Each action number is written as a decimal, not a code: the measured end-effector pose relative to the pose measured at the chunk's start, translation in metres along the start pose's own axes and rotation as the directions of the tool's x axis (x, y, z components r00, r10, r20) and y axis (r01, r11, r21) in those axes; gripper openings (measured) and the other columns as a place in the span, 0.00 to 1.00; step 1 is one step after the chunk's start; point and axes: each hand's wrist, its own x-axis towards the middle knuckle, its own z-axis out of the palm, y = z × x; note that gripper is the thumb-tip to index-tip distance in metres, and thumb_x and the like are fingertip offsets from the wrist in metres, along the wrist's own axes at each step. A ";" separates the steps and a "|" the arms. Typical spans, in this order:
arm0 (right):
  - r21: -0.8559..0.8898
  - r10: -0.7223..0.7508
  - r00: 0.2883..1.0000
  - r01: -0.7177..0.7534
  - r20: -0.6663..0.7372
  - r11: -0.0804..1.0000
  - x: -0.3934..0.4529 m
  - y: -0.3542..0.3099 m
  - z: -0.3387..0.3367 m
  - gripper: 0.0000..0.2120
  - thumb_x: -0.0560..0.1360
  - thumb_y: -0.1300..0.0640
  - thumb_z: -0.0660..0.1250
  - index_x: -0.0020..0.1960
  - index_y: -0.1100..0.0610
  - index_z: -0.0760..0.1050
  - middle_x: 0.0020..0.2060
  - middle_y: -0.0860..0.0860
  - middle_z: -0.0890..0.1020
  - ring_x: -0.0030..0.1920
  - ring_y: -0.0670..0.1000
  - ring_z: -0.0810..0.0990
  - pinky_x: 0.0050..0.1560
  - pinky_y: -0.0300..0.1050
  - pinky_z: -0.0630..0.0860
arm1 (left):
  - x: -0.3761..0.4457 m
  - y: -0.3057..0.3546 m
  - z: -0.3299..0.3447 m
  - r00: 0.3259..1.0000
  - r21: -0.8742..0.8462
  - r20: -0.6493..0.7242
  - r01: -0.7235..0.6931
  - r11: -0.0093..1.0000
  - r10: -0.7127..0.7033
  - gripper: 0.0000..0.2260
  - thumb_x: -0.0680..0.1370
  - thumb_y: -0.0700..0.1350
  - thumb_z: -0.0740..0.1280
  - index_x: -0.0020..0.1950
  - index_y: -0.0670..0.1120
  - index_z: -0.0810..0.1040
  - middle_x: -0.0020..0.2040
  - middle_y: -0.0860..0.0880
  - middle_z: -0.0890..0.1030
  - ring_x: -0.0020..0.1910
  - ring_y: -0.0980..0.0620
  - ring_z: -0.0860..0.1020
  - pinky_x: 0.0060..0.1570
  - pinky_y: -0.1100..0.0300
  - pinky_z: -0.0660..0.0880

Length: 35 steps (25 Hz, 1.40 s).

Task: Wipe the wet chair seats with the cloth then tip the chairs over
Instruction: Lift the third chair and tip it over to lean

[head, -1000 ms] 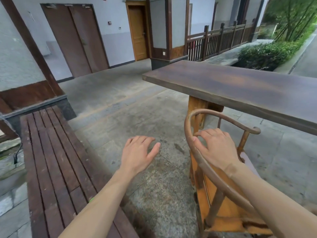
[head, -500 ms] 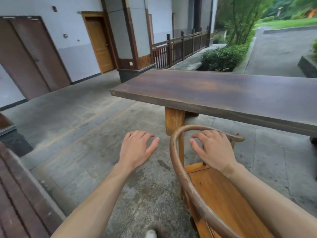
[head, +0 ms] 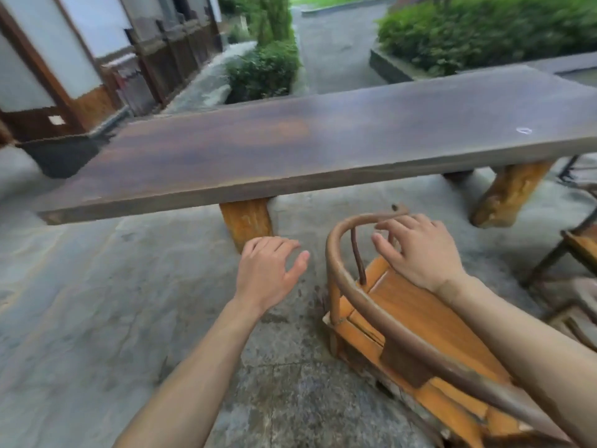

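- Chair (head: 416, 321) is at about 4 o'clock from the middle of my view, on the stone floor (head: 97, 318), just in front of the long table (head: 290, 150). I cannot tell if it is tilted or standing straight.
- My right hand (head: 420, 253) lies over the seat with the fingers spread; the fingertips (head: 384, 225) touch the curved rail (head: 349, 286) but I do not see them curled around it.
- My left hand (head: 268, 273) hangs free at 9 o'clock of the chair, fingers relaxed and apart, holding nothing.
- No cloth is visible, so I cannot say the seat is dry.
- Risk, as I judge it: with such a light touch the rail may slip when I tip the chair, and it could fall hard on the stone.
- The table leg (head: 247, 221) is near at 11 o'clock of the chair; a tip in that direction may strike it.
- A second chair (head: 578, 247) at 3 o'clock can be hit too.
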 end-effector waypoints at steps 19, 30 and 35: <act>-0.171 0.607 0.761 -0.645 -0.229 0.745 -0.174 -0.013 -0.050 0.21 0.79 0.41 0.54 0.58 0.50 0.81 0.53 0.48 0.84 0.57 0.55 0.80 0.56 0.54 0.73 | 0.009 0.078 0.062 0.826 -0.443 -0.035 -0.518 0.732 0.563 0.18 0.81 0.55 0.57 0.56 0.47 0.83 0.52 0.50 0.85 0.54 0.50 0.82 0.56 0.50 0.77; -0.288 0.358 0.762 -0.567 -0.540 0.772 -0.240 -0.047 0.032 0.14 0.81 0.49 0.59 0.47 0.55 0.80 0.43 0.49 0.81 0.44 0.55 0.77 0.44 0.51 0.70 | -0.047 0.064 0.134 0.629 -0.485 -0.455 -0.769 0.417 0.630 0.15 0.79 0.47 0.60 0.54 0.41 0.83 0.51 0.44 0.84 0.51 0.44 0.80 0.53 0.48 0.73; -0.386 0.416 0.828 -0.548 -0.376 0.742 -0.283 -0.026 0.115 0.15 0.80 0.46 0.58 0.44 0.53 0.78 0.38 0.50 0.78 0.40 0.57 0.75 0.41 0.51 0.67 | -0.082 0.058 0.199 0.524 -0.339 -0.571 -0.852 0.399 0.632 0.13 0.78 0.49 0.60 0.57 0.46 0.80 0.56 0.43 0.79 0.57 0.40 0.75 0.64 0.43 0.68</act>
